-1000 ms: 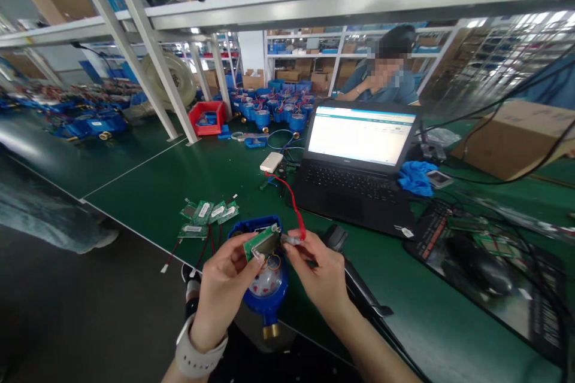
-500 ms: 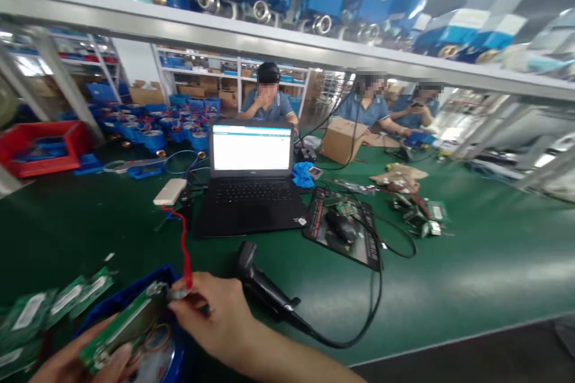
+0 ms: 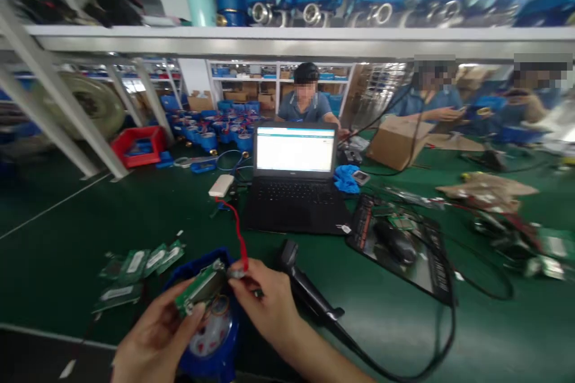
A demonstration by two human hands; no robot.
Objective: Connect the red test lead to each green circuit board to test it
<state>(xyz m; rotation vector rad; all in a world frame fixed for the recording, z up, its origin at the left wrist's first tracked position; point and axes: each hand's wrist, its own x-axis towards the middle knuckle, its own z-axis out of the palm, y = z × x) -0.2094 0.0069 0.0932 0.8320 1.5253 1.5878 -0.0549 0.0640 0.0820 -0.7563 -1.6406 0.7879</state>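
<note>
My left hand (image 3: 155, 335) pinches a green circuit board (image 3: 200, 287) by its lower edge, tilted above a blue water meter (image 3: 211, 335) lying on the green table (image 3: 90, 233). My right hand (image 3: 265, 305) is closed on a small connector (image 3: 236, 273) at the end of a red wire (image 3: 236, 230), pressed against the board's upper right corner. The wire runs back to a small white box (image 3: 221, 185) beside the laptop (image 3: 294, 179).
Several loose green boards (image 3: 139, 266) lie left of the meter. A black handheld scanner (image 3: 305, 287) and its cable lie right of my hands. A mouse on its pad (image 3: 395, 239), cardboard box (image 3: 395, 143), red bin (image 3: 135, 146), blue meters and people across the table.
The view swung right, then partly back left and down. My hands, the board and the connector stay together over the meter throughout.
</note>
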